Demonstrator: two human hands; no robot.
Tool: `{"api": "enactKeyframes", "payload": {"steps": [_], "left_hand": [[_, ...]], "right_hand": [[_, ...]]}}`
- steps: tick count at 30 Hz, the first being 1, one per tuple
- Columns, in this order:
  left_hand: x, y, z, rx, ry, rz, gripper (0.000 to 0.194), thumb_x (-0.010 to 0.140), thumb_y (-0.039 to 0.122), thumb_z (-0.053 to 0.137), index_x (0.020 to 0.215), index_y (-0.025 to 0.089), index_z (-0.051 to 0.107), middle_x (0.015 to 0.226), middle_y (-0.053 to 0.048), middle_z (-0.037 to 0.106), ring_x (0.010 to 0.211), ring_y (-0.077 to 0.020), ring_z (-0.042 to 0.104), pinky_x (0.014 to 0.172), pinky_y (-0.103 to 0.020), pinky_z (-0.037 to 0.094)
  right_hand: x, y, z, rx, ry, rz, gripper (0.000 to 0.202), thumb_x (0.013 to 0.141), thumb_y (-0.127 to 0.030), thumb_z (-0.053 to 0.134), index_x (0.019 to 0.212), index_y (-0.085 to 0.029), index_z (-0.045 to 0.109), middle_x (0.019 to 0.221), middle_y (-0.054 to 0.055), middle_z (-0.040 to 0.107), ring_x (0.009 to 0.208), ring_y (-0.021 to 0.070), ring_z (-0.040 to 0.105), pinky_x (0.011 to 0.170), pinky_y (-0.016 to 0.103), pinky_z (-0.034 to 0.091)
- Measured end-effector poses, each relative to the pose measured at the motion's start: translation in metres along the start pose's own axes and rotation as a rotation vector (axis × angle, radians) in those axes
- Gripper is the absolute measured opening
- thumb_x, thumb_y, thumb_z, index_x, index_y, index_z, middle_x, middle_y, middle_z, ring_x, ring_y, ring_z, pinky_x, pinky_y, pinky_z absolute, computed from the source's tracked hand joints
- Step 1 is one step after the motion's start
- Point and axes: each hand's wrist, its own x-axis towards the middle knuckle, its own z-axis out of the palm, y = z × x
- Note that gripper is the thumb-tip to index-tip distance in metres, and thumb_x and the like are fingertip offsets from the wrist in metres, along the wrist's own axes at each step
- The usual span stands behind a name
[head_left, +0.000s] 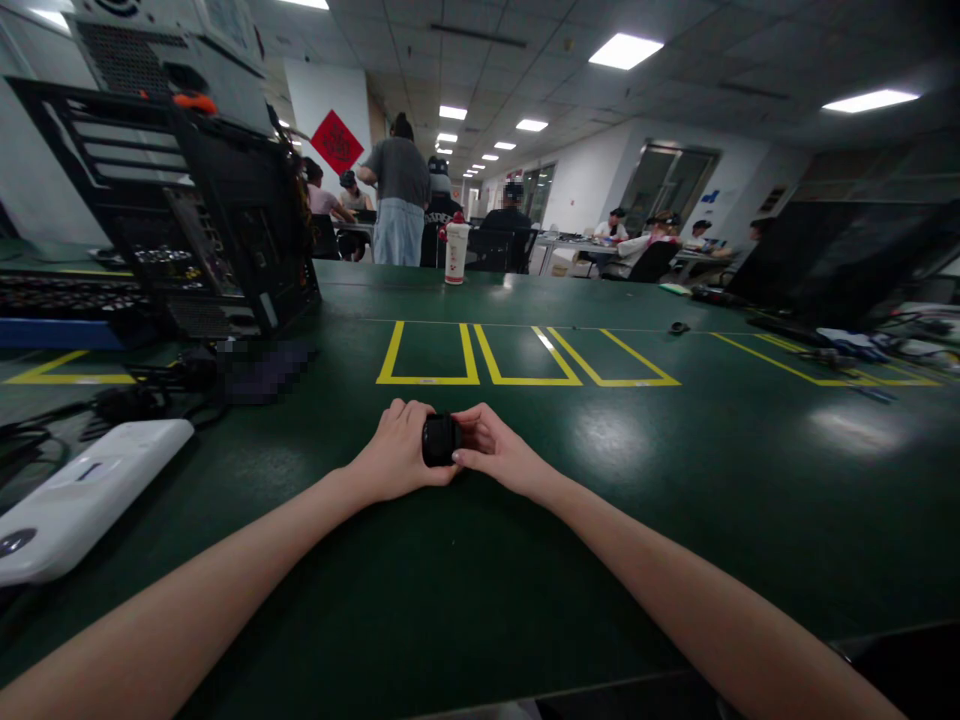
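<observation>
Just above the green table (pixel 465 600), both hands meet around a small black rounded object (pixel 441 440), whose exact kind I cannot make out. My left hand (pixel 397 450) wraps it from the left, with the thumb along its lower edge. From the right, my right hand (pixel 499 450) pinches its side, the thumb touching the lower right edge and the fingers partly hidden behind. Beyond the hands, several yellow tape outlines (pixel 427 380) mark the tabletop.
An open black computer case (pixel 210 220) stands at left, near cables and a white device (pixel 97 490). A paper cup (pixel 456 250) is at the far edge. A small black ring-like item (pixel 679 328) lies right of it. Several people sit or stand beyond the table.
</observation>
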Motion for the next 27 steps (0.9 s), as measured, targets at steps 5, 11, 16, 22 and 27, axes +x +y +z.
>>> {"api": "enactKeyframes", "payload": {"steps": [5,11,16,22,27], "left_hand": [[0.0007,-0.0005,0.0024,-0.004,0.025,-0.011,0.06,0.062,0.058,0.056,0.101,0.014,0.046,0.093,-0.009,0.05,0.084,-0.0246,0.043,0.075,-0.039,0.038],[0.0005,0.0005,0.0005,-0.01,0.014,-0.018,0.06,0.062,0.059,0.055,0.1,0.013,0.046,0.093,-0.009,0.05,0.084,-0.0248,0.044,0.075,-0.039,0.039],[0.0003,0.0004,0.0003,-0.017,0.002,-0.014,0.059,0.064,0.059,0.055,0.101,0.013,0.046,0.093,-0.009,0.049,0.084,-0.0241,0.044,0.074,-0.039,0.04],[0.0006,-0.0002,0.0,-0.017,-0.009,-0.014,0.06,0.064,0.059,0.055,0.101,0.013,0.045,0.094,-0.009,0.049,0.084,-0.0238,0.043,0.073,-0.037,0.04],[0.0007,0.0007,-0.001,-0.019,-0.011,-0.023,0.061,0.064,0.061,0.054,0.101,0.013,0.045,0.094,-0.009,0.049,0.084,-0.024,0.043,0.073,-0.037,0.04]], "right_hand": [[0.002,0.0023,0.0027,0.065,0.048,-0.028,0.029,0.073,-0.021,0.062,0.097,-0.021,0.046,0.103,0.002,0.053,0.101,0.0159,0.054,0.092,0.037,0.043],[0.0017,0.0002,0.0049,-0.002,0.093,-0.007,0.029,0.076,-0.024,0.058,0.103,-0.023,0.046,0.104,0.002,0.053,0.102,0.0171,0.054,0.09,0.038,0.044],[0.0006,-0.0017,0.0022,-0.013,0.054,0.019,0.036,0.076,-0.022,0.058,0.109,-0.023,0.044,0.11,0.004,0.052,0.106,0.0179,0.051,0.094,0.04,0.04],[-0.0002,-0.0029,0.0024,0.066,0.04,0.001,0.029,0.074,-0.021,0.06,0.1,-0.022,0.047,0.107,0.003,0.053,0.104,0.017,0.053,0.092,0.038,0.043],[-0.0003,-0.0033,0.0046,0.023,0.101,0.007,0.023,0.078,-0.025,0.055,0.1,-0.023,0.049,0.105,0.002,0.054,0.101,0.0168,0.054,0.09,0.038,0.043]]}}
